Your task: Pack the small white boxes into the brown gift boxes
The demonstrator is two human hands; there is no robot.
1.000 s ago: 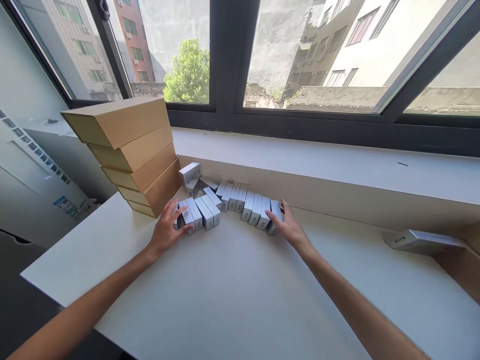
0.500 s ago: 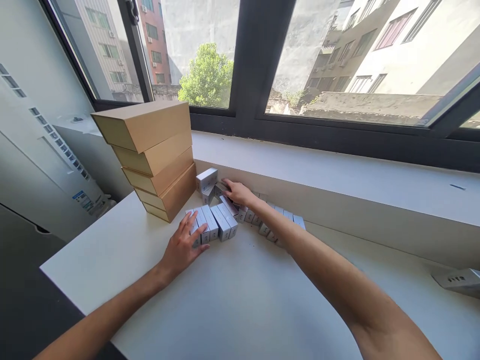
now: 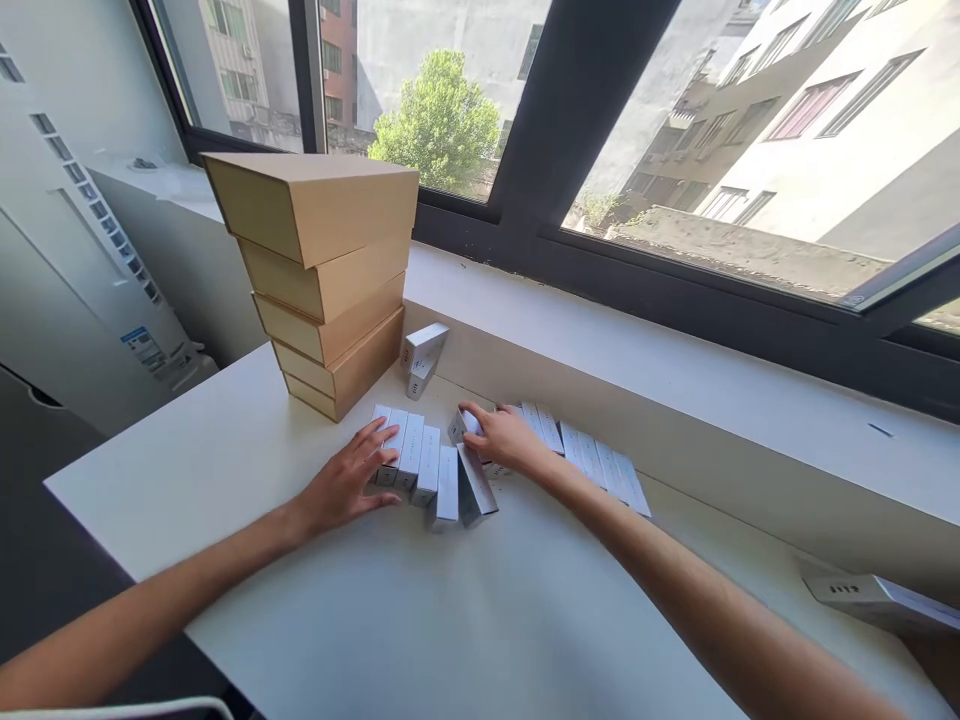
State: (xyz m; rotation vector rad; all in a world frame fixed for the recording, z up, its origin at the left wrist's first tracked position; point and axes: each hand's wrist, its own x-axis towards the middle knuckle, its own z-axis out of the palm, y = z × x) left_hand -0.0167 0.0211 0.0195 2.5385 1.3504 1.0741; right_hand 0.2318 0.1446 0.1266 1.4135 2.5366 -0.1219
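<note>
Head view, centre frame: left hand (image 3: 346, 482) spread open against small boxes (image 3: 428, 460), likely bracing their row; right hand (image 3: 508, 438) pinches another box (image 3: 456, 429), probably steadying it.

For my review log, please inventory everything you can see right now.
Small boxes: over a dozen, white, on the table; exact count blocked by hands
Stacked cardboard boxes: at least four, brown, table's far left
Larger box: one, pale grey, right
Table: one, white, beneath the boxes
Windowsill: one, white, behind table
Window frame: one, dark, above sill
Tree: one, green, outside
Buildings: several, pale and reddish, outside
Slatted panel: one, white, far left
Left hand: one, bare, at the left row
Right hand: one, bare, at the middle boxes
</note>
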